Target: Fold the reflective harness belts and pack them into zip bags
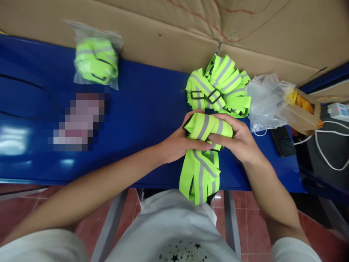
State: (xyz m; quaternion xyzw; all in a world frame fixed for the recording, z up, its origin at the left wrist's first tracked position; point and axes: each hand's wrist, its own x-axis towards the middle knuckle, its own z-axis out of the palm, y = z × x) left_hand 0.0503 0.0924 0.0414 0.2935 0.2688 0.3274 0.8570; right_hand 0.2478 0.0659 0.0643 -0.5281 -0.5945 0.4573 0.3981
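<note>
The blue surface ran wide before me, brown cardboard standing along its far edge. Against that cardboard, right of the far edge's middle, sat a heap of fluorescent reflective straps, folded every which way.

Nearer, right of the near edge's middle, was the strap bundle being handled, between the person's hands and touched by both, so neither was nearer. Its rolled part had its long axis running left to right, while a looped tail hung toward the person and past the near edge.

Toward the far edge's left part lay a clear bag packed with the same strapping; near the far right corner, crumpled plastic bags.

Both hands were clamped on the roll: the left hand gripped its left end, the right hand its right, thumbs pressed across the near face, fingers curled behind, forearms slanting in over the near edge.

Smaller, a black phone lay by the right edge, and a black slider buckle showed on the heap.
</note>
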